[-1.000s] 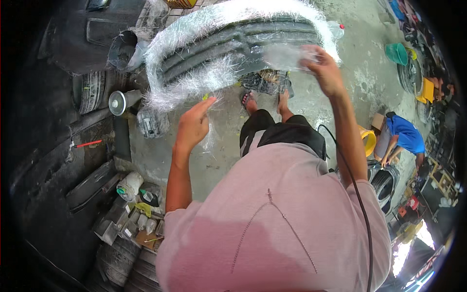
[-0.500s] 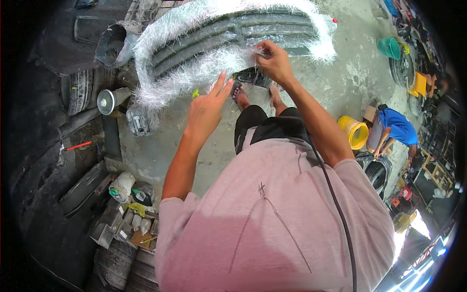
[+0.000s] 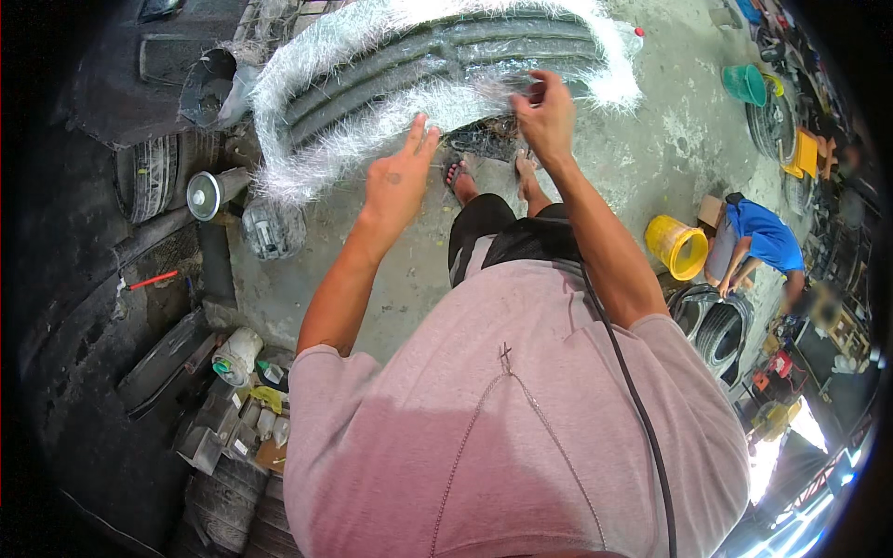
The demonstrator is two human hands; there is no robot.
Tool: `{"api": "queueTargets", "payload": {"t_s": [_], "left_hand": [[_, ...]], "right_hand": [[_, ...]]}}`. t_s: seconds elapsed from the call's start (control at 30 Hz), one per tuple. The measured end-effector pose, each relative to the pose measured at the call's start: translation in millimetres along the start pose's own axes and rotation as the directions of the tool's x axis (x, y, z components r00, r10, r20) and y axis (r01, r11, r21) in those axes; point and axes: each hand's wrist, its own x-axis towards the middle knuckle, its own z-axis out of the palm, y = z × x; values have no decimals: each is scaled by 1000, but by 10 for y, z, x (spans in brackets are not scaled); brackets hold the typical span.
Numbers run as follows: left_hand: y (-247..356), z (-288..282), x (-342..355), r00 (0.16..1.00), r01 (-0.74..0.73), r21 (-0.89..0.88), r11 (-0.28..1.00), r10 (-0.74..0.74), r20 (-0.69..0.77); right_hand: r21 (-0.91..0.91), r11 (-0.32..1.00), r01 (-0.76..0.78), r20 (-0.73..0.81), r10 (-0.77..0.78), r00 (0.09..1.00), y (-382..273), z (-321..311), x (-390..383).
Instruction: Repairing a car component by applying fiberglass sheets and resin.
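Observation:
A curved, ribbed dark panel (image 3: 372, 86) lies at the top of the view, edged by glossy white glass-fibre matting (image 3: 279, 102) with frayed strands. My left hand (image 3: 395, 186) is at the near fringe, its index and middle fingers stretched out by the strands; whether they touch is unclear. Farther right, my right hand (image 3: 547, 116) is over the panel's near edge with thumb and fingers curved and apart. Nothing shows between them, though slight blur hides detail. A dark, shiny piece (image 3: 484, 138) is visible under the panel, by my feet.
To the right are a yellow bucket (image 3: 676, 247), a green bucket (image 3: 744, 85) and tyres (image 3: 724, 330). A person in blue (image 3: 765, 234) bends over there. On the left are a white container (image 3: 238, 355), a tyre (image 3: 153, 179) and a red rod (image 3: 152, 279). A black cable (image 3: 637, 400) hangs down my shirt.
My right hand has come off the pinched strands, moving right and slightly up as its fingers spread. My left hand has shifted slightly, fingers still stretched at the fringe.

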Motion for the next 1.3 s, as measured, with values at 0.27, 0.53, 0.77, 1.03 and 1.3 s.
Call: {"api": "queueTargets", "payload": {"t_s": [0.27,0.53,0.77,1.03,1.3], "left_hand": [[-97,-36,89,1000,2,21,1000,-1,-11],[-62,-588,-216,998,6,-182,983,7,68],[-54,-1110,-428,897,-142,-913,382,-340,-282],[314,-939,7,866,-363,-843,396,-190,-462],[279,-1012,164,867,-337,-729,596,-106,-488]], "right_hand": [[-82,673,735,327,-679,657,-104,61,-267],[-2,874,486,407,-443,799,-185,59,-158],[230,902,365,147,-403,903,-735,-622,-216],[407,721,-561,720,124,683,-960,-602,-284],[428,886,-179,509,-72,858,-549,-673,-385]]}}
